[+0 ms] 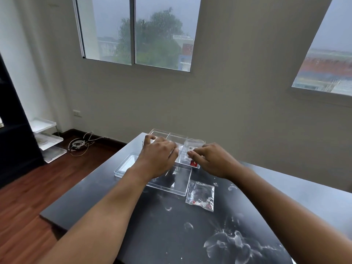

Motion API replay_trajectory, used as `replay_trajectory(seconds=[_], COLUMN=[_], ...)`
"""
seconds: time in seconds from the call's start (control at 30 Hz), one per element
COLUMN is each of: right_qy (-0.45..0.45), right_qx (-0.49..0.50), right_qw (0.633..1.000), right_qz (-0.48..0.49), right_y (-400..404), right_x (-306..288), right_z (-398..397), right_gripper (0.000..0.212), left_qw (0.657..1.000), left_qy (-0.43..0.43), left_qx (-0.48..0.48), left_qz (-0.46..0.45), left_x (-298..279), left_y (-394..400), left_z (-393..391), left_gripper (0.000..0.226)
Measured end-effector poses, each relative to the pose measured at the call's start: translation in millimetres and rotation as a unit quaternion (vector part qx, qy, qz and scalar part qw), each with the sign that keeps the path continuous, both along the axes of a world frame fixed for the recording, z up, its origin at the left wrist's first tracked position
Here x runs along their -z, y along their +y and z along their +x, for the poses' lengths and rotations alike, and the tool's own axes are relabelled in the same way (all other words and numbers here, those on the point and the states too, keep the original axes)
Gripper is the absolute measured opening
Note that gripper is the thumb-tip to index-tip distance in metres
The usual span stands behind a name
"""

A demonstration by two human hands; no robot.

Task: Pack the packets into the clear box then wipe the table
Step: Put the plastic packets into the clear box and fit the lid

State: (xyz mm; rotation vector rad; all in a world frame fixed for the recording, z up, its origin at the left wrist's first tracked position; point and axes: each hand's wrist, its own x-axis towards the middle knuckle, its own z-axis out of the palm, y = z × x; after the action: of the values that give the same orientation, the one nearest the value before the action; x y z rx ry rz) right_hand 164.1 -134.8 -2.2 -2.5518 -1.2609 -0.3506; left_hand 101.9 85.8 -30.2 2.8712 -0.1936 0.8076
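Spilled liquid (234,242) marks the table (118,202) nearest. One packet (200,194) lies loose, nearer the right hand (211,161), which pinches another packet (192,147) over the clear box (162,133); left hand (158,157) steadies it.

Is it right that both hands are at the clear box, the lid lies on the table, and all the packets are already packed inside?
Not quite. Both hands, left hand and right hand, are at the clear box, and the lid lies on the table. But the head view shows one packet lying on the table beside the lid, not yet packed.
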Motion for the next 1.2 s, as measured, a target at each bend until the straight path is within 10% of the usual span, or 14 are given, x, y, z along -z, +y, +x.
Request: replay_trajectory(seconds=[0.97,1.2], right_qy=[0.067,0.047], right_qx=[0.088,0.086], right_qw=[0.989,0.995], right_qz=[-0.102,-0.001], right_y=[11,-40], right_x=[-18,-46], right_z=[4,-19], right_gripper=[0.062,0.031], left_qw=[0.996,0.977], left_qy=[-0.066,-0.144], left_qx=[0.042,0.136], left_qz=[-0.045,-0.072], left_x=[-5,-20], left_y=[-12,-22], left_z=[-7,-24], left_gripper=[0.042,0.022])
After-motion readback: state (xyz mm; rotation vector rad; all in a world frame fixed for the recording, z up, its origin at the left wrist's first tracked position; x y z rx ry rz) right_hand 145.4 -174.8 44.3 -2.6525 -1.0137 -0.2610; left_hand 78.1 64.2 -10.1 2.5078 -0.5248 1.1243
